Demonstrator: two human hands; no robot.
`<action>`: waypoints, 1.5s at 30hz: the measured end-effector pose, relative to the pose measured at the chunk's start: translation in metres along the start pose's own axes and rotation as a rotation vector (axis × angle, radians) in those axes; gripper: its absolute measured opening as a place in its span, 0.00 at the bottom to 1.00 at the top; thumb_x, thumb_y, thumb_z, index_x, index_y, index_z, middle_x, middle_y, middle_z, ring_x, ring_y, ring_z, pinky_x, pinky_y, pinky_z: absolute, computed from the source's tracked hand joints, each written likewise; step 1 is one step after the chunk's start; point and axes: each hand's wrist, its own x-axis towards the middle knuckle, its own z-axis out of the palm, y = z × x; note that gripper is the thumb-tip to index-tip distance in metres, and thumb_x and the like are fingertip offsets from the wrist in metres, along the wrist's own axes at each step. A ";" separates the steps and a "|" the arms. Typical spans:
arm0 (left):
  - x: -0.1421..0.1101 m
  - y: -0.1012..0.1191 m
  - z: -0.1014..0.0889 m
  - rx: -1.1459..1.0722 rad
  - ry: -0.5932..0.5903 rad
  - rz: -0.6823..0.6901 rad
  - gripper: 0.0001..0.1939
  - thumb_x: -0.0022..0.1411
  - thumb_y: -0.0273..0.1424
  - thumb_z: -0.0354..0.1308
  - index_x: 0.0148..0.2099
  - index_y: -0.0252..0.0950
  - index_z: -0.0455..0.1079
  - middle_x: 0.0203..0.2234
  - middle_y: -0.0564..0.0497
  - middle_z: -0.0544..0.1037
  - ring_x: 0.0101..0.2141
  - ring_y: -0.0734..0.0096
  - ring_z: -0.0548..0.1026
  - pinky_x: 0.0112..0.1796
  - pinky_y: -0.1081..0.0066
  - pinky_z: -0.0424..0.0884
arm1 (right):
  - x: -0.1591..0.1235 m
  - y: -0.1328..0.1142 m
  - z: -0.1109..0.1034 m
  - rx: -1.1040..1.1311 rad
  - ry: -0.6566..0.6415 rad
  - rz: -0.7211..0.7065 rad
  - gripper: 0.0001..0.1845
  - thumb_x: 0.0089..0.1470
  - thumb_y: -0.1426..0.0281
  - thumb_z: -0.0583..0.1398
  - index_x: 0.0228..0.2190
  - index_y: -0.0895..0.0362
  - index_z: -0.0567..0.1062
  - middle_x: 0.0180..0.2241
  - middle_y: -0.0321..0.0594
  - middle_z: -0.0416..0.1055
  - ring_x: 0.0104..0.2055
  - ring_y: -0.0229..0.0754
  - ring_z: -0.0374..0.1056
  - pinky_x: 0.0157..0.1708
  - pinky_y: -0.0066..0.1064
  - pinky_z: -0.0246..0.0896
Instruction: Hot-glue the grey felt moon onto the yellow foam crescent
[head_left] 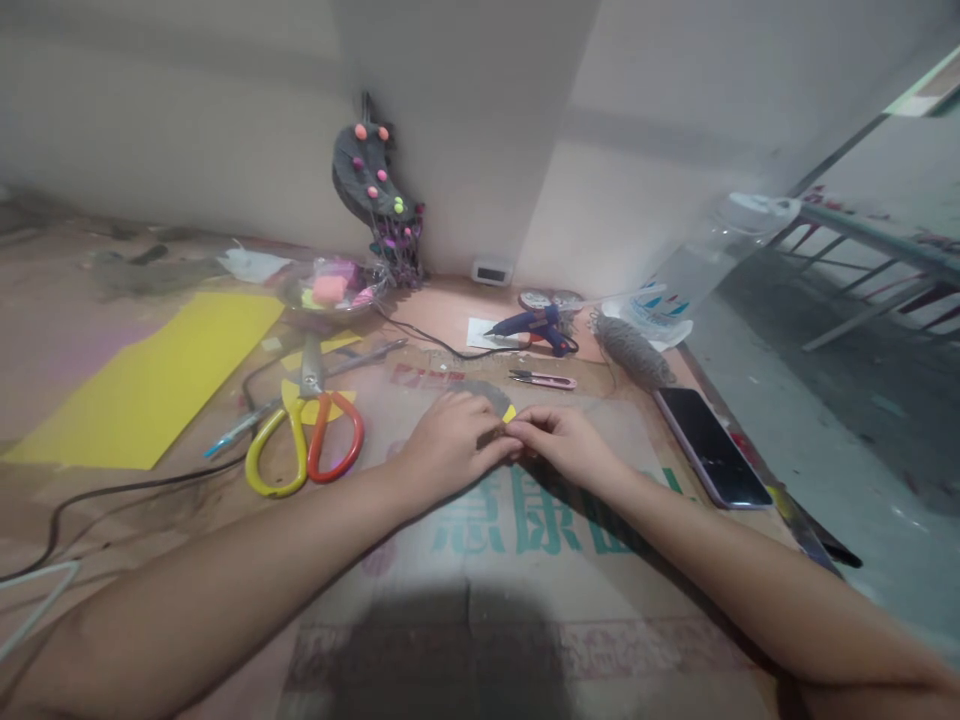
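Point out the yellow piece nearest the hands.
The small yellow piece where the left hand and right hand meet. The large yellow sheet and the yellow scraps by the scissors lie farther left.

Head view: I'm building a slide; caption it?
Bare left hand and bare right hand meet at a small yellow piece, a blue glue gun beyond.

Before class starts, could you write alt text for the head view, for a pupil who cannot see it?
A person's left hand and right hand meet over a printed sheet, with a small yellow piece at their fingertips. Yellow-and-red-handled scissors lie to the left, a blue glue gun is farther back, and a smartphone lies to the right.
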 end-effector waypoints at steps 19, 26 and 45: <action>-0.001 -0.008 -0.003 0.078 0.243 0.059 0.12 0.64 0.39 0.54 0.38 0.39 0.75 0.36 0.48 0.73 0.41 0.64 0.68 0.45 0.62 0.62 | 0.001 -0.005 -0.012 0.327 -0.147 0.087 0.25 0.52 0.52 0.60 0.19 0.61 0.75 0.19 0.42 0.73 0.20 0.33 0.56 0.19 0.25 0.47; 0.001 -0.012 0.001 0.098 0.128 0.054 0.14 0.66 0.38 0.50 0.37 0.39 0.75 0.33 0.49 0.74 0.38 0.65 0.68 0.42 0.62 0.60 | 0.004 0.002 -0.011 0.380 -0.090 0.080 0.22 0.51 0.53 0.61 0.24 0.61 0.76 0.20 0.41 0.74 0.18 0.31 0.55 0.19 0.25 0.48; 0.006 -0.029 0.005 -0.099 0.196 -0.239 0.14 0.63 0.32 0.54 0.51 0.38 0.68 0.49 0.46 0.72 0.52 0.59 0.66 0.53 0.55 0.60 | 0.008 0.006 -0.026 -0.541 0.236 -0.181 0.18 0.58 0.65 0.52 0.19 0.56 0.67 0.20 0.36 0.67 0.26 0.39 0.62 0.28 0.29 0.52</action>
